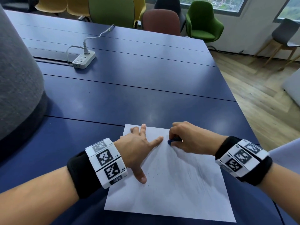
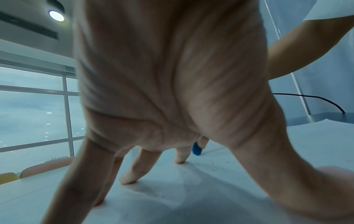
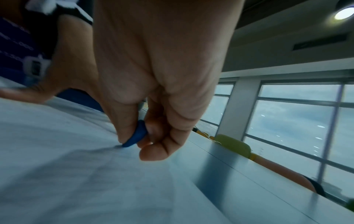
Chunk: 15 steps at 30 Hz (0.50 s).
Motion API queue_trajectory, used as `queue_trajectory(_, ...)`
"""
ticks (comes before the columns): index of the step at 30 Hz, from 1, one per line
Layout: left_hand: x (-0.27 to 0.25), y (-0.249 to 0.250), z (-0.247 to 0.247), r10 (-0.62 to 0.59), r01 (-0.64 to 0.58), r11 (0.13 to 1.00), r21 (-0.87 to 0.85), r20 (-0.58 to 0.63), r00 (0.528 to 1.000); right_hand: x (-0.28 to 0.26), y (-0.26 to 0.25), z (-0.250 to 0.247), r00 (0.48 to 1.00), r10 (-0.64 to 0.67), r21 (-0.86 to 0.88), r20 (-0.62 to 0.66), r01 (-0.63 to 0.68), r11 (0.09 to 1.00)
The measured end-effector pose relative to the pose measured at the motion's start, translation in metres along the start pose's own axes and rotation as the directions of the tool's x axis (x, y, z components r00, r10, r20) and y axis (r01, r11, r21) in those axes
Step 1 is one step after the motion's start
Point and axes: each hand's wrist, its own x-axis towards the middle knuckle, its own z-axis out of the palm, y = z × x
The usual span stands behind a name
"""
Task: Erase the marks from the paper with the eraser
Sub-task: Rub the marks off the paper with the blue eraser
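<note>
A white sheet of paper lies on the blue table near its front edge, with faint grey pencil streaks on its right half and dark crumbs near the middle. My left hand lies spread flat on the sheet's upper left part, fingers straight and pressing it down. My right hand pinches a small blue eraser between thumb and fingers, its tip touching the paper near the top edge. In the right wrist view the eraser meets the paper. In the left wrist view the eraser shows beyond the spread fingers.
A white power strip with a plugged cable sits far back left on the blue table. A grey rounded object stands at the left. Chairs line the far edge. The table's right edge drops to a wooden floor.
</note>
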Motion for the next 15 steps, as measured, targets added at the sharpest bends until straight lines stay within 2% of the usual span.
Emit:
queue_trajectory(3,0.000,0.000,0.000,-0.005,0.005,1.000,0.003,0.006,1.000,-0.008,-0.009,0.001,0.991,-0.076,-0.002,0.109,0.077,0.997)
queue_trajectory(8,0.001,0.001,0.000,0.000,0.000,1.000,0.020,0.000,1.000,0.001,0.004,-0.008,0.999,0.007,-0.015,0.043,-0.006,1.000)
queue_trajectory(12,0.001,0.001,0.001,-0.006,0.006,1.000,0.017,0.008,1.000,-0.010,-0.008,0.000,0.971,-0.086,0.026,0.223,0.082,0.996)
queue_trajectory(15,0.001,0.000,0.001,0.003,-0.003,1.000,0.020,0.000,1.000,0.002,0.005,-0.009,0.994,0.013,0.010,0.105,-0.014,1.000)
